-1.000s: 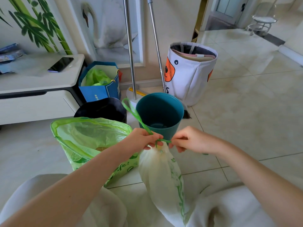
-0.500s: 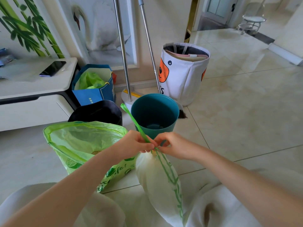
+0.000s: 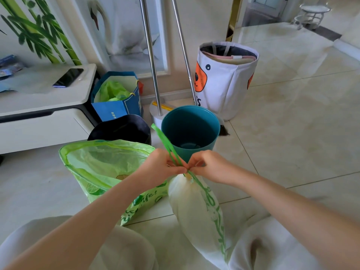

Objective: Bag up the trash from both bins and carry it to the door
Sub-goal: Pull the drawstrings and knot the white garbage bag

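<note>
A white trash bag [image 3: 196, 209] with green print stands between my knees, its neck gathered at the top. My left hand [image 3: 157, 168] and my right hand [image 3: 206, 166] meet at that neck, both pinching the green drawstring [image 3: 165, 141], whose loop sticks up to the left. A second, open green bag [image 3: 101, 168] stands on the floor to the left. Behind the hands is a teal bin [image 3: 194, 123], seemingly without trash, and a black bin [image 3: 120, 127] beside it.
A blue paper bag [image 3: 115, 110] with green plastic in it stands by a white low cabinet [image 3: 39, 121] with a phone [image 3: 68, 76] on top. Two metal poles [image 3: 152, 65] and a white fabric basket [image 3: 224, 84] stand behind the bins. Tiled floor stretches to the right.
My right hand has moved left until it touches my left hand at the bag's neck. The drawstring loop now stands up more steeply.
</note>
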The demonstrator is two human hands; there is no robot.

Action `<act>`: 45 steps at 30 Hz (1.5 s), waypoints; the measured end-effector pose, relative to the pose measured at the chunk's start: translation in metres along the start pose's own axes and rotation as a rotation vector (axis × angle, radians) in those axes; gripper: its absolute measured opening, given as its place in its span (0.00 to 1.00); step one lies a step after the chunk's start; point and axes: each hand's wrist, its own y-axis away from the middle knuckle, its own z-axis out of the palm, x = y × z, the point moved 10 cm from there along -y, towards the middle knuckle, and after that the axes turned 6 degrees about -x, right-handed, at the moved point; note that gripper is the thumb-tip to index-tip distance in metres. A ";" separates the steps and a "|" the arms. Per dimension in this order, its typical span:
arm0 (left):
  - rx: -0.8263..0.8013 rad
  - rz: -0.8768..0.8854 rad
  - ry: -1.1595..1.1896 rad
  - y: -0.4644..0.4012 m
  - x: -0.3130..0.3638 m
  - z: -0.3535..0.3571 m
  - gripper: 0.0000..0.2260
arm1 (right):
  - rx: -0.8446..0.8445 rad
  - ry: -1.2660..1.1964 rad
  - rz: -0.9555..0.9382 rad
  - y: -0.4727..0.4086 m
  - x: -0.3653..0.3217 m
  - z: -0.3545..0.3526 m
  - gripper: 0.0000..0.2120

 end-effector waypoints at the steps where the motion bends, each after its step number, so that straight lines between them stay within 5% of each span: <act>1: 0.000 0.010 -0.020 -0.001 0.001 0.000 0.03 | -0.003 -0.005 0.006 0.000 0.000 0.000 0.04; 9: 0.120 0.010 -0.227 -0.006 0.004 -0.006 0.06 | 0.019 0.000 0.019 0.001 -0.001 -0.001 0.02; 14: 0.199 0.170 -0.375 0.000 0.017 0.001 0.05 | 0.024 -0.047 0.043 0.002 0.003 0.000 0.01; 20: 0.157 0.246 -0.533 0.004 0.026 0.012 0.06 | -0.017 -0.218 0.136 0.005 0.012 0.001 0.10; 36: 0.082 0.205 -0.337 -0.001 0.014 0.014 0.10 | 0.062 -0.258 0.098 0.004 0.007 -0.014 0.03; 40: 0.073 0.357 -0.342 0.004 0.027 0.018 0.06 | 0.095 -0.330 0.139 0.003 0.009 -0.015 0.04; 45: 0.065 0.336 -0.340 -0.004 0.019 0.016 0.09 | 0.033 -0.344 0.186 0.001 0.009 -0.010 0.01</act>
